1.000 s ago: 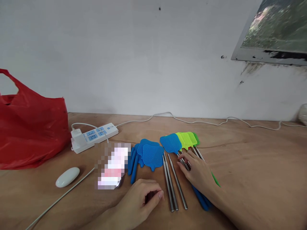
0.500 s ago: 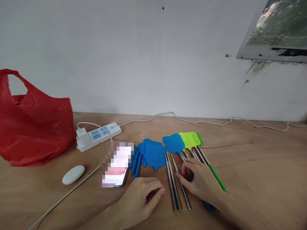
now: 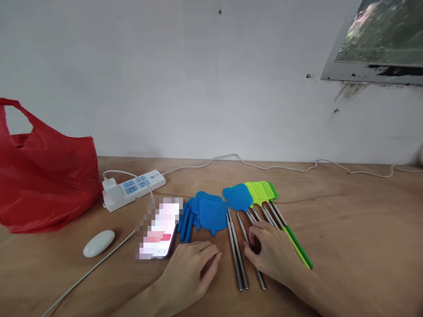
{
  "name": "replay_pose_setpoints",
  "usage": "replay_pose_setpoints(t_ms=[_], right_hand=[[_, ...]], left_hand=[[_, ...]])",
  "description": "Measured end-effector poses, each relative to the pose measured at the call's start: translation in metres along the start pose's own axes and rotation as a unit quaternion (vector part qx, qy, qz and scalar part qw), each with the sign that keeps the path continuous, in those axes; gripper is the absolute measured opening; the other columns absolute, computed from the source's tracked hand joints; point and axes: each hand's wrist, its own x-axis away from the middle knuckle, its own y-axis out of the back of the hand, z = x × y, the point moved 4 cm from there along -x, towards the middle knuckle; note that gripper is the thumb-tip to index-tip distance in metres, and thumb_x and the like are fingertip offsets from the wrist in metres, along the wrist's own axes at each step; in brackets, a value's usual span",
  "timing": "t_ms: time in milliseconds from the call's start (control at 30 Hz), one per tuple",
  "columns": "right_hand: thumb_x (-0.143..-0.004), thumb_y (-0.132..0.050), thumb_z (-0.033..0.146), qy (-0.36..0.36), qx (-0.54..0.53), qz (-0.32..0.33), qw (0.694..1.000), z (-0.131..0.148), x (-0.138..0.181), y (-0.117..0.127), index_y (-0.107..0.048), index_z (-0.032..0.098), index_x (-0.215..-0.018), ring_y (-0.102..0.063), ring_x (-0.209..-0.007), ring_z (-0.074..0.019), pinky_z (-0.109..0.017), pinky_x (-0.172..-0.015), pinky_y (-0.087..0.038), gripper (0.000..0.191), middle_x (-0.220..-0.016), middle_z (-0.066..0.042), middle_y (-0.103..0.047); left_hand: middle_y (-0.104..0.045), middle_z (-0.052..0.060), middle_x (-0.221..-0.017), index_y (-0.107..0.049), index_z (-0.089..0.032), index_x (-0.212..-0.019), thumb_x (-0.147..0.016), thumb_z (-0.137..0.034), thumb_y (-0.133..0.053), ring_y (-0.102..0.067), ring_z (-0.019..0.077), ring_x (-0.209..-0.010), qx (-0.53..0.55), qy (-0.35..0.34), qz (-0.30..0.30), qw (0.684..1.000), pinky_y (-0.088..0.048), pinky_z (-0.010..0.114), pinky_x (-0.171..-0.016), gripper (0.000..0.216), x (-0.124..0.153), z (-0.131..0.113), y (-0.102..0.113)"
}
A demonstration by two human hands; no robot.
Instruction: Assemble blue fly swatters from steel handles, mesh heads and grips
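Several fly swatters lie on the wooden table [image 3: 346, 220]: blue mesh heads [image 3: 211, 214] with blue handles [image 3: 185, 222] at the left, a blue head [image 3: 237, 197] and yellow-green heads [image 3: 262, 191] on steel rods at the right. Loose steel rods [image 3: 237, 257] lie between my hands. My right hand [image 3: 272, 253] rests on the rods of the right group, fingers curled around one rod. My left hand [image 3: 191, 270] lies loosely curled on the table just left of the loose rods, holding nothing. A green handle [image 3: 299, 246] shows beside my right hand.
A phone [image 3: 159, 229] lies left of the blue swatters. A white power strip [image 3: 134, 188] with cables, a white oval mouse-like object [image 3: 99, 243] and a red plastic bag [image 3: 42, 176] stand at the left. A white cable [image 3: 280, 167] runs along the wall.
My right hand has slid toward me along the rods, from near the swatter heads down to mid-length. The left hand has flattened slightly. The view shifted a little.
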Motion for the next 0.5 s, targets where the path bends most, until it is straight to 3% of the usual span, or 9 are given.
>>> replay_pose_setpoints(t_ms=[300, 400, 500], right_hand=[[-0.074, -0.060, 0.017, 0.010, -0.006, 0.020, 1.000, -0.002, 0.001, -0.001, -0.037, 0.024, -0.058, -0.055, -0.056, -0.0176, -0.032, -0.054, -0.028, 0.030, -0.058, 0.001, -0.057], [-0.076, -0.060, 0.017, 0.018, -0.036, -0.023, 0.999, -0.003, -0.001, 0.005, -0.038, 0.024, -0.059, -0.053, -0.055, -0.0158, -0.030, -0.054, -0.029, 0.029, -0.060, 0.002, -0.055], [-0.081, -0.058, 0.016, 0.042, -0.100, -0.091, 0.990, -0.002, -0.002, 0.015, -0.042, 0.024, -0.064, -0.050, -0.055, -0.0133, -0.027, -0.054, -0.034, 0.025, -0.062, 0.003, -0.053]], left_hand=[[-0.065, 0.001, -0.071, -0.056, -0.020, -0.074, -0.100, -0.017, -0.042, -0.063, 0.0159, -0.063, 0.034, 0.004, 0.037, 0.999, -0.033, 0.028, -0.055, 0.030, 0.003, -0.004, -0.005], [-0.065, 0.001, -0.071, -0.058, -0.020, -0.076, -0.100, -0.017, -0.042, -0.063, 0.0164, -0.063, 0.027, -0.011, 0.035, 0.999, -0.033, 0.028, -0.055, 0.029, 0.004, -0.007, -0.007], [-0.065, 0.003, -0.073, -0.059, -0.019, -0.077, -0.101, -0.017, -0.040, -0.063, 0.0183, -0.066, -0.012, -0.018, -0.004, 1.000, -0.038, 0.029, -0.057, 0.030, 0.002, -0.005, -0.003]])
